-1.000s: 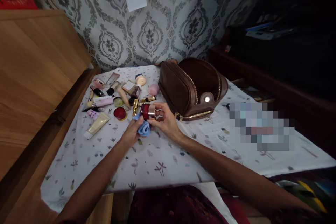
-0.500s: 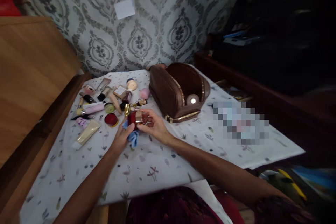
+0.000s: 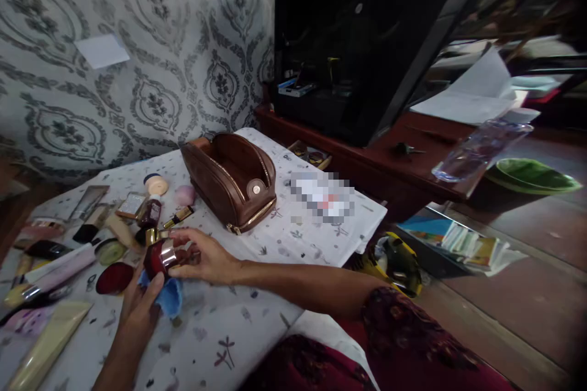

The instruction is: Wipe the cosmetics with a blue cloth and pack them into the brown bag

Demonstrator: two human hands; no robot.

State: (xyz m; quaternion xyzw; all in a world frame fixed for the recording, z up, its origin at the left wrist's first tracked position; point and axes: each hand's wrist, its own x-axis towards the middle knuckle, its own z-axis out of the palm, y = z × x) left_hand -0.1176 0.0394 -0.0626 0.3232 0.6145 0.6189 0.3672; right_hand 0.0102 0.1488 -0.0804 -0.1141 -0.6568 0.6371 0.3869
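Observation:
A dark red perfume bottle with a shiny gold collar is held above the table between my two hands. My left hand is closed around its body, with a blue cloth bunched beneath. On the gold end, the thumb and fingers of my right hand are closed. Just left of the bottle lies a round dark red lid or jar. Behind it are a gold-capped black tube, a pink sponge and a small dark bottle. An unzipped brown bag stands beyond my right hand.
Several cosmetics cover the table's left side, including a cream tube and a green round pot. A blurred-out item lies right of the bag. Further right are a clear plastic bottle and a green-lined bin.
The view has swung right, bringing the clear bottle and bin into sight. Both hands keep hold of the red bottle and the cloth.

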